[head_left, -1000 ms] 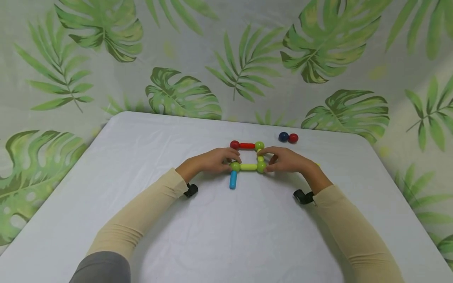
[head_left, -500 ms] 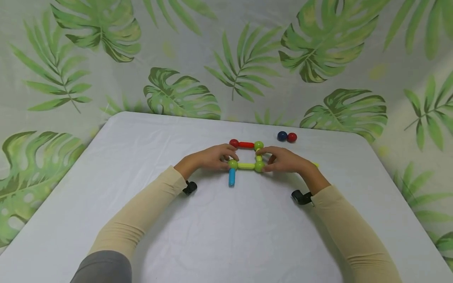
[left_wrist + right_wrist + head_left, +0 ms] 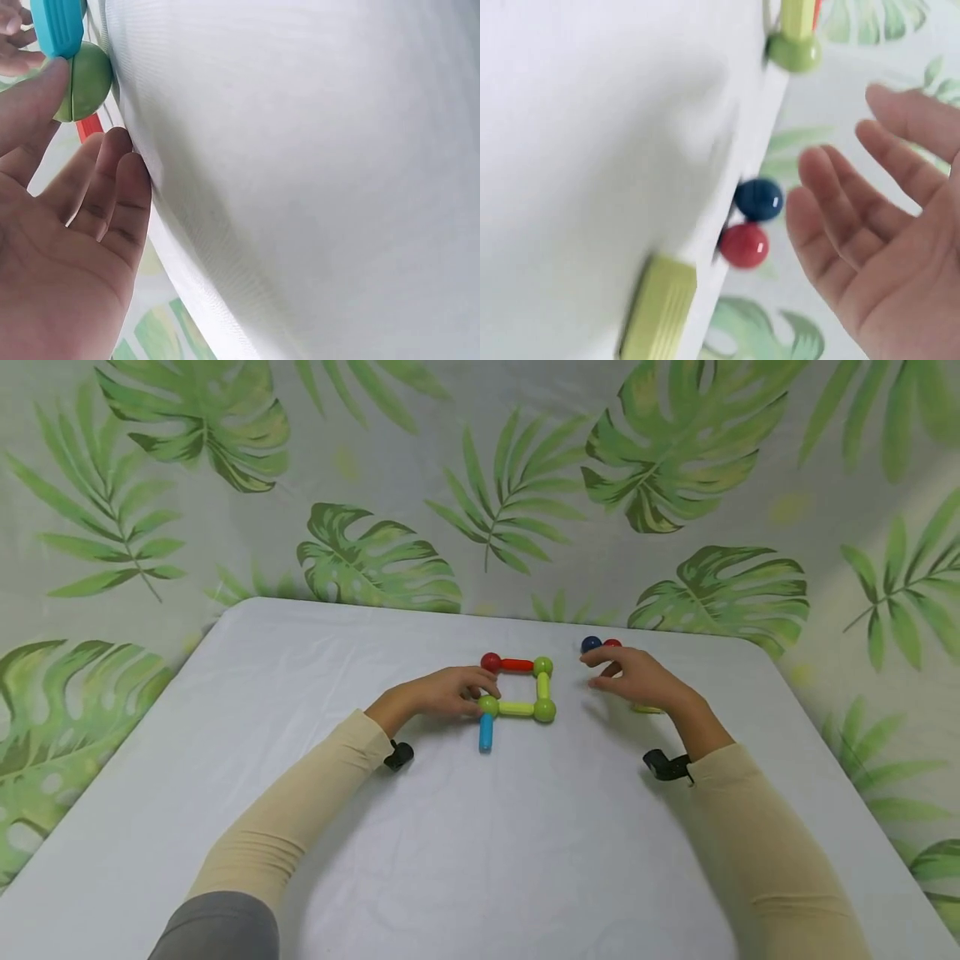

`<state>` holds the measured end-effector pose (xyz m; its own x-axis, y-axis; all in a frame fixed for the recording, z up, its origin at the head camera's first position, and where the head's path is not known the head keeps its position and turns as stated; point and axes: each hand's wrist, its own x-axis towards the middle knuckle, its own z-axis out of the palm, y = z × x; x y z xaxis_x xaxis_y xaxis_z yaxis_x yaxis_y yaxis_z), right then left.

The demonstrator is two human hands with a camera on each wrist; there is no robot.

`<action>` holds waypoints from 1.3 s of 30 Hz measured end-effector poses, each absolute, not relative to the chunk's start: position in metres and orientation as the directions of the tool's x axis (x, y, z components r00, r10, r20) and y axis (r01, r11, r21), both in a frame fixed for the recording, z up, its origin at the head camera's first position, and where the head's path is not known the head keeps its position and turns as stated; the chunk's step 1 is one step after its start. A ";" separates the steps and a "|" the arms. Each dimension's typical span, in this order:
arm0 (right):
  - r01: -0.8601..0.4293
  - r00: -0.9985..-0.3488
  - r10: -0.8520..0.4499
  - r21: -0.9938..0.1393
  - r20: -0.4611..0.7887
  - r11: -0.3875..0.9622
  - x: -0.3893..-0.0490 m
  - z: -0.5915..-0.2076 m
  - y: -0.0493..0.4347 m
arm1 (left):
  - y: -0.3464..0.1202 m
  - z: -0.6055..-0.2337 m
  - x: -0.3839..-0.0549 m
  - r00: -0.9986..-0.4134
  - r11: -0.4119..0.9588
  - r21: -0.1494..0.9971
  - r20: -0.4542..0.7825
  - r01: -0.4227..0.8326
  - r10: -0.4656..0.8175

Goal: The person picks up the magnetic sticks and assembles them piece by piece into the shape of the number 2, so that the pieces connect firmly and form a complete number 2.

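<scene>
Pinched lightly between thumb and index finger of the left hand (image 3: 446, 692), at the pinched green ball (image 3: 488, 705), with the other fingers extended. Spread loosely at the right hand (image 3: 637, 678), with thumb and fingers parted, apart from the joined assembly (image 3: 543, 687) and at about three o'clock from it.

Laid on the white-covered table (image 3: 480, 843) between the hands, as three sides of a square with the gap at nine o'clock. Running from the red corner ball (image 3: 491, 662) along the red rod (image 3: 517, 665) toward three o'clock, to the far green ball (image 3: 542, 667); turning toward six o'clock along the side yellow-green rod, to the right green ball (image 3: 544, 709); returning toward nine o'clock along the lower yellow-green rod (image 3: 516, 708), to the pinched green ball. Pointing from there toward six o'clock, with the blue rod (image 3: 486, 733).

Grouped side by side near the right fingertips, around twelve to one o'clock, as a navy ball (image 3: 591, 645) and a loose red ball (image 3: 612, 642).

Partly covered by the right hand in the head view, in the case of the loose red ball and the loose yellow-green rod (image 3: 660, 311); cut off at the lower edge of the right wrist view, for that rod. Largely hidden behind the thumb in the left wrist view, as regards the left index fingertip.
</scene>
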<state>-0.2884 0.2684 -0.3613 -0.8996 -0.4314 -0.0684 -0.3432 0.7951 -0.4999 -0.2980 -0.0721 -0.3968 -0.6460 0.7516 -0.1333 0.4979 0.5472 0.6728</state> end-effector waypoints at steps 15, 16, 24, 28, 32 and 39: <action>-0.134 -0.979 -0.193 -0.516 -0.062 0.846 -0.335 -0.375 0.304 | -0.074 -0.397 -0.301 -0.663 0.574 0.667 -0.158 0.475 0.732; -0.128 -0.979 -0.191 -0.517 -0.071 0.846 -0.337 -0.377 0.305 | -0.074 -0.398 -0.301 -0.663 0.572 0.670 -0.158 0.472 0.732; -0.084 -0.973 -0.185 -0.538 -0.137 0.839 -0.342 -0.385 0.310 | -0.074 -0.397 -0.300 -0.668 0.577 0.681 -0.171 0.451 0.724; -0.083 -0.976 -0.179 -0.550 -0.124 0.831 -0.342 -0.388 0.311 | -0.073 -0.397 -0.300 -0.670 0.580 0.680 -0.175 0.448 0.722; -0.067 -0.981 -0.157 -0.553 -0.117 0.831 -0.342 -0.390 0.309 | -0.073 -0.397 -0.301 -0.672 0.578 0.680 -0.168 0.451 0.721; -0.022 -0.982 -0.124 -0.566 -0.142 0.824 -0.342 -0.394 0.309 | -0.072 -0.398 -0.301 -0.674 0.577 0.698 -0.182 0.424 0.716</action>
